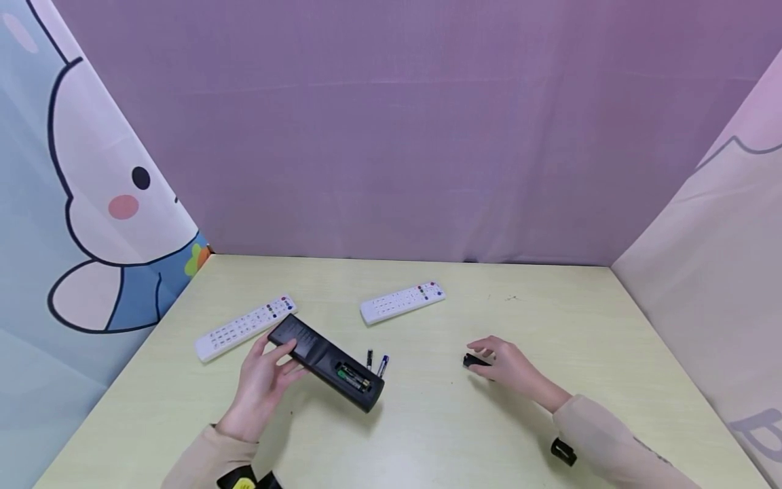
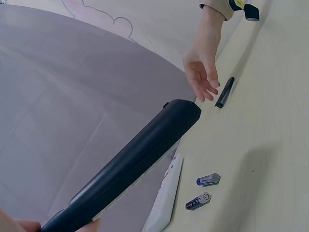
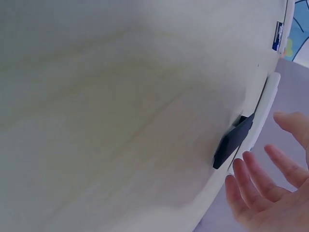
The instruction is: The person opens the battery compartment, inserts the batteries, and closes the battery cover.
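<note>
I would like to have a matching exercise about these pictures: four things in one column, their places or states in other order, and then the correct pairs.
Things
1. black remote control
2. black cover
3. two loose batteries
4. two white remote controls

Places or states
A. on the table, close to the fingers of the right hand
B. with the button side up
C. held in the left hand
D. small cylinders, near each other on the table

Right pairs: 1-C, 2-A, 3-D, 4-B

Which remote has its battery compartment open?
The black remote held in the left hand: its back shows an uncovered battery compartment. The two white remotes lie on the table, button side up.
</note>
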`<state>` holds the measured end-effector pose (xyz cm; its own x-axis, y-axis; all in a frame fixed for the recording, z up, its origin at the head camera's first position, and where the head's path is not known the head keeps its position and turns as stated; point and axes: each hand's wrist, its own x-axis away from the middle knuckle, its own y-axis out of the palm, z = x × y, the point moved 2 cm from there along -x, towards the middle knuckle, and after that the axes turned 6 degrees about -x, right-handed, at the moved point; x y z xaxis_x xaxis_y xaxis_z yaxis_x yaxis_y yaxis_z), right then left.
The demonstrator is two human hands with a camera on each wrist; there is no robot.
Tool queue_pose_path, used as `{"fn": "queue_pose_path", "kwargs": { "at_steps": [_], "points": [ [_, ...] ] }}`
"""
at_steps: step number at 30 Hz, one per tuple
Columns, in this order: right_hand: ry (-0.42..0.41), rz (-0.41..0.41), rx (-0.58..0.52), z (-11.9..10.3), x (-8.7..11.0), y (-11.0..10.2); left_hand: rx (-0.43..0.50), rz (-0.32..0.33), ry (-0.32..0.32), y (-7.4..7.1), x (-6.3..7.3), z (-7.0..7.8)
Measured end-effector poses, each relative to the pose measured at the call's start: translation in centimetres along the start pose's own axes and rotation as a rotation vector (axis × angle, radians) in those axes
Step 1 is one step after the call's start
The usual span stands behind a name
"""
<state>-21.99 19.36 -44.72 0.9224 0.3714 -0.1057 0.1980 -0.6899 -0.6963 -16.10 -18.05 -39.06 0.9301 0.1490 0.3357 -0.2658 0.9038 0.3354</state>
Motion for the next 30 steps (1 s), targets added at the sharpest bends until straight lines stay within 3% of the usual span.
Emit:
{"fn": "queue_pose_path", "kwargs": {
  "at_steps": [30],
  "points": [
    [0.076,-0.018,0.075,0.44,-0.70,0.96,-0.007,0.000,-0.003,0.08,0.26,0.09]
  ]
}}
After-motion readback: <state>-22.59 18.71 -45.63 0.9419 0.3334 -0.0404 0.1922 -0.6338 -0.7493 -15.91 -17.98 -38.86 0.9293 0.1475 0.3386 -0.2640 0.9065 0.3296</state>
